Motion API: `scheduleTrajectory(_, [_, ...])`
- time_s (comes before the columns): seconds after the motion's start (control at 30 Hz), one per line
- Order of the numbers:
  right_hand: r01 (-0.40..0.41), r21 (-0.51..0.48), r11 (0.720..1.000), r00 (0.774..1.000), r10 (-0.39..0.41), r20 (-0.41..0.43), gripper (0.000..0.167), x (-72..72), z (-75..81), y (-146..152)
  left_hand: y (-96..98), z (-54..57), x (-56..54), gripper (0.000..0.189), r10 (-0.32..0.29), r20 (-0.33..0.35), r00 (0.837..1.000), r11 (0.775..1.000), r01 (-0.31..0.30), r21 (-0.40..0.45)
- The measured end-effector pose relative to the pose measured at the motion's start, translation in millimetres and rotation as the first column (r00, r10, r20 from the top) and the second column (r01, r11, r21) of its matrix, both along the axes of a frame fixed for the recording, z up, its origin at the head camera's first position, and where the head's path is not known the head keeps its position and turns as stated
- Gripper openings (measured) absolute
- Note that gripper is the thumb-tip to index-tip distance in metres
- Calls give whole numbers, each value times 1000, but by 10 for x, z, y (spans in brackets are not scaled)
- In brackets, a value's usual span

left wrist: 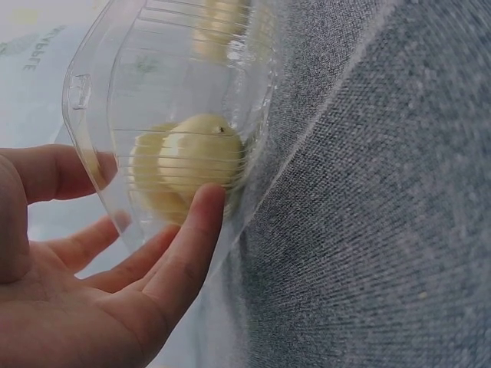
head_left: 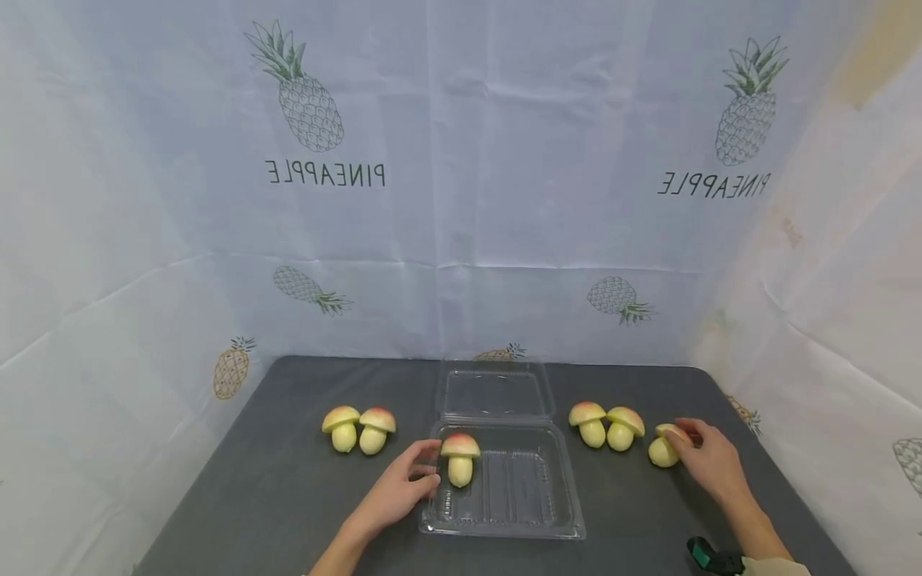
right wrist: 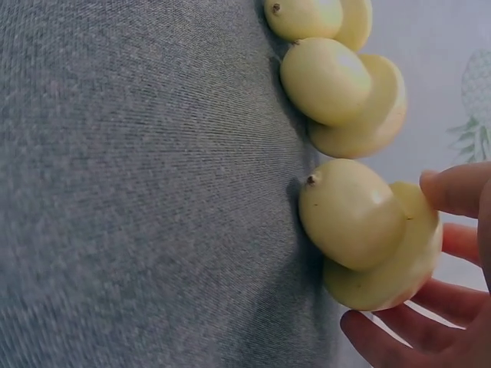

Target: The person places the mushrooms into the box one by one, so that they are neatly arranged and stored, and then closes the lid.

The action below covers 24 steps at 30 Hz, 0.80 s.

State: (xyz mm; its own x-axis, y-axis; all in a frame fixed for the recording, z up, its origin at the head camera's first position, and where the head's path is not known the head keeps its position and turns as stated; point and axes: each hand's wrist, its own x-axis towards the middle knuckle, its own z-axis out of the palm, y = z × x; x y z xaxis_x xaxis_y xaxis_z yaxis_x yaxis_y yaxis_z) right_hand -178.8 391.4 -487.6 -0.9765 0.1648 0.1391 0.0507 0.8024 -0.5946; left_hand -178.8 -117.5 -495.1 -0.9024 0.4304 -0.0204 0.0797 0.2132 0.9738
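Note:
A clear plastic container (head_left: 504,524) lies on the dark table with its hinged lid (head_left: 497,392) laid back. Inside, against its left wall, is a mushroom (head_left: 460,460) with a reddish-yellow cap and pale stem, seen through the ribbed plastic in the left wrist view. My left hand (head_left: 403,484) is at that wall, fingers spread; one fingertip (left wrist: 209,195) rests on the plastic and the thumb overlaps the rim. On the far right, my right hand (head_left: 713,460) grips the cap of another mushroom (right wrist: 353,215), thumb on one side, fingers on the other.
Two mushrooms, one of them the nearer mushroom (head_left: 621,432), sit between the container and my right hand. Another pair, including the outer mushroom (head_left: 342,432), is at the left. A pineapple-print cloth (head_left: 461,200) hangs behind the table (head_left: 288,512).

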Motion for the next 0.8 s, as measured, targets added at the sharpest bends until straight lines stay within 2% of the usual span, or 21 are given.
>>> scheduleTrajectory(0.5, [31,-90,995,996,-22,90,70,-3,32,-55,7,-42,-16,51,2,15,1000,1000,-3,23])
scheduleTrajectory(0.8, [9,-106,994,1000,-6,30,65,72,128,-179,1,-52,-18,52,5,15,1000,1000,-5,29])
